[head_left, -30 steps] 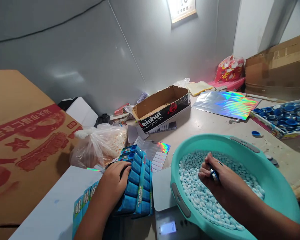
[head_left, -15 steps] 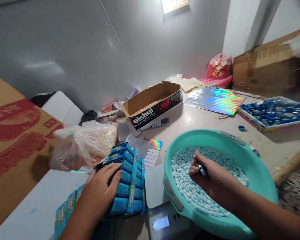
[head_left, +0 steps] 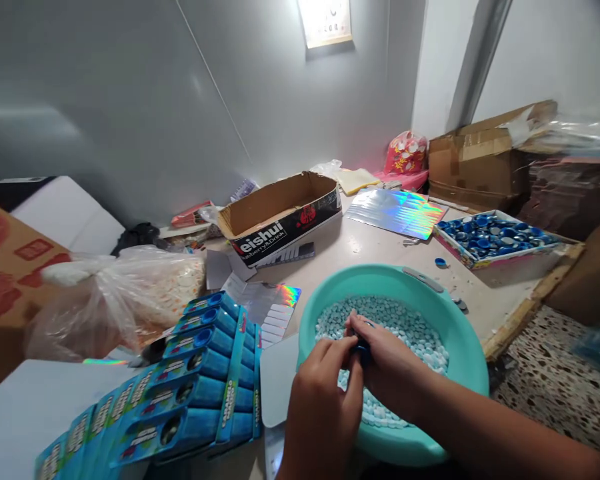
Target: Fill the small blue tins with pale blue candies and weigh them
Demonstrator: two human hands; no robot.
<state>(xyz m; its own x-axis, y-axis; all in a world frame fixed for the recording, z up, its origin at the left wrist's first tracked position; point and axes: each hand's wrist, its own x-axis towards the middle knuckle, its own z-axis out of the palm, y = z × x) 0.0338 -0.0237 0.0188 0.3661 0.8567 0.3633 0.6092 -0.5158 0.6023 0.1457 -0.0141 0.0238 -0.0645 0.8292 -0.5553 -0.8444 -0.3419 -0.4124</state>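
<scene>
Over the near rim of a teal plastic basin point(head_left: 445, 307) filled with small pale blue tablets point(head_left: 410, 327), both my hands meet. My right hand point(head_left: 387, 367) is closed around a small dark blue object point(head_left: 363, 348), mostly hidden by the fingers. My left hand point(head_left: 323, 400) pinches the same object from the left. To the left lies a display pack of blue tubes point(head_left: 205, 373) on a white surface, apart from my hands.
A clear bag of orange-white bits point(head_left: 130, 293), an open black carton point(head_left: 280, 217), holographic sheets point(head_left: 397, 212) and a tray of blue caps point(head_left: 495, 237) lie on the table. Cardboard boxes point(head_left: 480, 160) stand at the back right. Terrazzo floor point(head_left: 555, 387) shows past the table's right edge.
My left hand left the pack of blue tubes and came across to the small blue object in my right hand. The view swung to the right.
</scene>
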